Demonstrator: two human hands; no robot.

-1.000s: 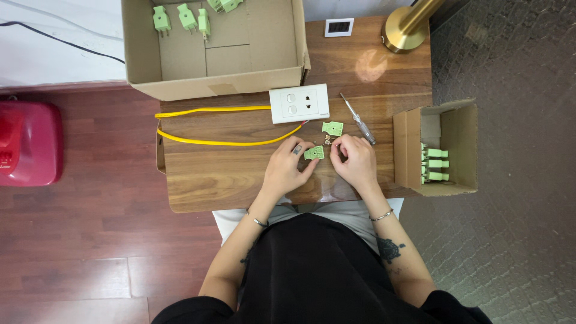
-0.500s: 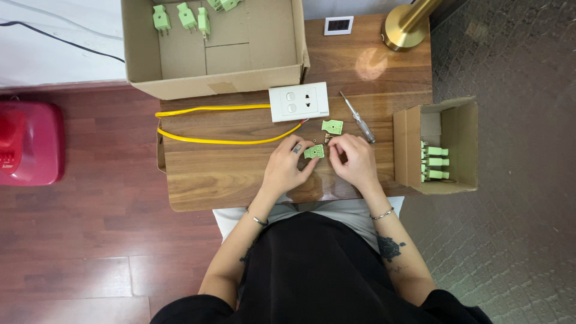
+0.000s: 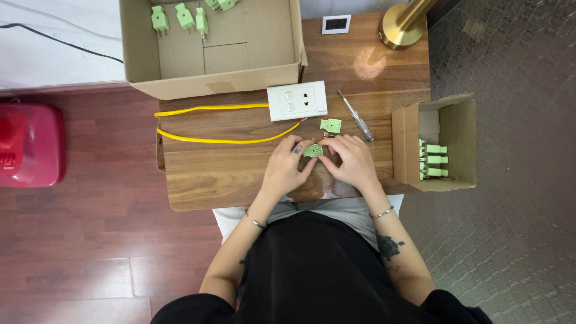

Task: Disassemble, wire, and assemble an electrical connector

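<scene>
Pinching a green plug half (image 3: 312, 150) between them, left hand (image 3: 284, 169) and right hand (image 3: 354, 162) keep each grip closed on it.

My small wooden table (image 3: 228, 174) on reddish plank floor (image 3: 90, 252), grey patterned carpet (image 3: 516, 240) to my right, brass lamp base (image 3: 403, 30) at the far corner, white wall (image 3: 54, 54) top left, red stool (image 3: 27, 144) far left.

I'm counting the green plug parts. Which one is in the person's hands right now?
The green plug piece at the table's front edge, pinched between the left hand and the right hand. The other loose piece lies untouched beside the screwdriver.
</scene>
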